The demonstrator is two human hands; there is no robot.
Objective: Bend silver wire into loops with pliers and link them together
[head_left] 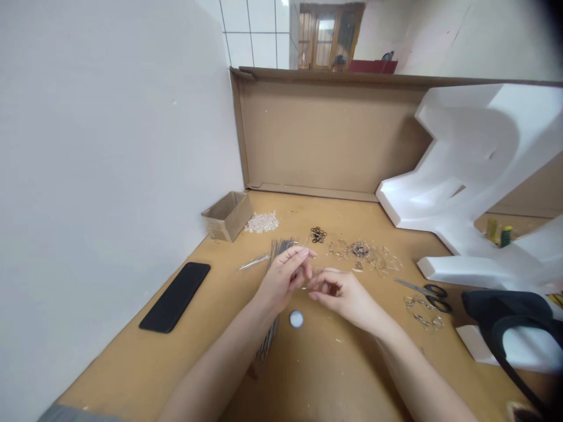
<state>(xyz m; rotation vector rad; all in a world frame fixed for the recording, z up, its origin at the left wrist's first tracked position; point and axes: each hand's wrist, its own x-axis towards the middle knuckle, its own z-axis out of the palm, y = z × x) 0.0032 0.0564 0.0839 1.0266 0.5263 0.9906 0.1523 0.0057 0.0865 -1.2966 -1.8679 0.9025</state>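
Note:
Over the middle of the tabletop, my left hand (284, 276) is closed, fingertips pinched together. My right hand (341, 293) faces it from the right with its thumb and fingers also pinched. Something thin and small seems to lie between the hands, but I cannot make out what it is. Under my left hand and wrist runs a bundle of thin grey rods or wires (267, 344). A small white disc with a blue rim (296, 319) lies just below the hands. Beyond them are a cluster of small black rings (318, 235) and tangled thin wire pieces (360, 249).
At the left are a black phone (175, 298), pointed metal tools (254, 262), clear bits (263, 222) and a small cardboard box (227, 217). Scissors (433, 290) and wire loops (424, 313) lie right, near white foam (466, 152). A cardboard wall (316, 135) closes the back.

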